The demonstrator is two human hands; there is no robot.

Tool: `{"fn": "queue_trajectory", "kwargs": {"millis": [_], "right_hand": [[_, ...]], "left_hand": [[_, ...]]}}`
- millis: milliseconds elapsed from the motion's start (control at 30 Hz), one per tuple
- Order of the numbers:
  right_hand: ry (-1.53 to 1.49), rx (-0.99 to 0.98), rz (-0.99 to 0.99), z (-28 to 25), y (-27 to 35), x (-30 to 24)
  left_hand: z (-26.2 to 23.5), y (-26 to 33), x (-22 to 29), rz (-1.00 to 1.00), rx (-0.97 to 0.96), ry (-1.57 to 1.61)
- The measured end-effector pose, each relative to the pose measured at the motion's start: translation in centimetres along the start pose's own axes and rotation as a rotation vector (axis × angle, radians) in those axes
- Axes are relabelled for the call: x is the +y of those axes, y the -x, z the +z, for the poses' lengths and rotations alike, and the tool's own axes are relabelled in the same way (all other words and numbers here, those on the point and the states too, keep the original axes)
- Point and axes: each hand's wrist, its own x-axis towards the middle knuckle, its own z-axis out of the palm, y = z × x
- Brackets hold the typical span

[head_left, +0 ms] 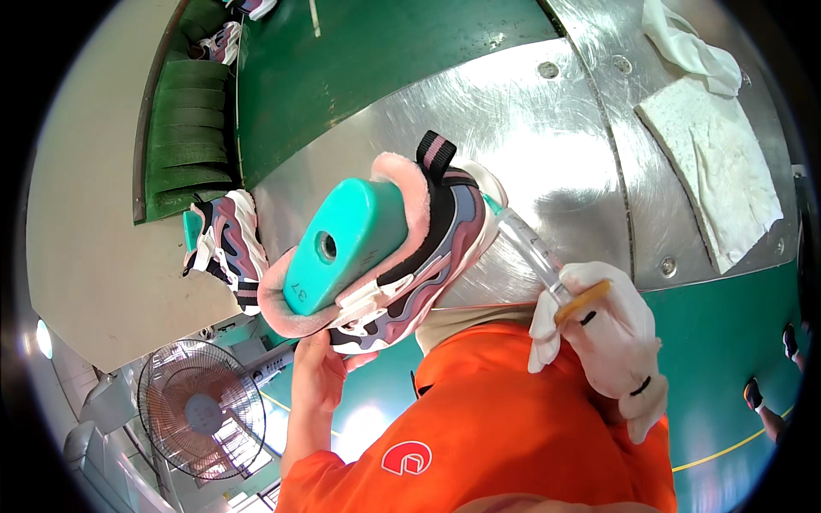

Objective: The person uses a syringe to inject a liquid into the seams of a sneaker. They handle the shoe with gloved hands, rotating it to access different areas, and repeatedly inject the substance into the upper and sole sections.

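A sneaker [436,256] in pink, grey and black, with a plush pink collar, is tilted in front of me. A turquoise shoe last [363,231] fills its opening. Bare, my left hand [320,366] grips the shoe from below at its near left end; part of the fingers is hidden behind it. In a white glove, my right hand [603,333] is closed around a clear syringe [532,245] with an amber flange. The syringe's green tip meets the edge of the white sole [487,192] by the heel pull loop.
Another sneaker [227,244] on a last stands left beside a green strip curtain [188,128]. More shoes [224,43] are behind on the green belt [376,51]. White cloths [714,162] lie on the metal table [547,128] at right. A fan [203,410] stands lower left.
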Motion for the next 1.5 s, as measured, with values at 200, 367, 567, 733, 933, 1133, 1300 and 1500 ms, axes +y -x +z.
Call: {"fn": "queue_trajectory", "kwargs": {"millis": [200, 367, 567, 733, 933, 1133, 1300, 1500], "right_hand": [[-0.059, -0.030, 0.002, -0.1, -0.6, -0.2], [-0.069, -0.029, 0.042, 0.3, -1.1, -1.1], [-0.032, 0.029, 0.097, 2.5, -1.6, -2.3], [0.007, 0.087, 0.110, 4.0, -1.2, -3.2], [0.035, 0.131, 0.080, 5.7, -1.0, -3.3], [0.186, 0.137, 0.027, 6.8, -0.6, -2.7], [0.243, 0.253, 0.085, 8.1, -0.4, -2.4], [0.263, 0.231, 0.029, 8.2, 0.7, -2.8]], "left_hand": [[-0.2, 0.4, -0.3, -0.055, -0.087, 0.043], [-1.2, 0.7, -1.6, -0.191, -0.326, 0.079], [-0.5, 1.2, -3.3, -0.260, -0.408, 0.030], [1.1, 1.6, -4.5, -0.252, -0.424, 0.076], [3.3, 2.1, -5.3, -0.230, -0.514, 0.059], [4.8, 2.8, -5.3, -0.198, -0.571, 0.198], [4.9, 3.1, -4.6, -0.268, -0.651, 0.272], [3.6, 2.9, -4.5, -0.193, -0.580, 0.306]]}}
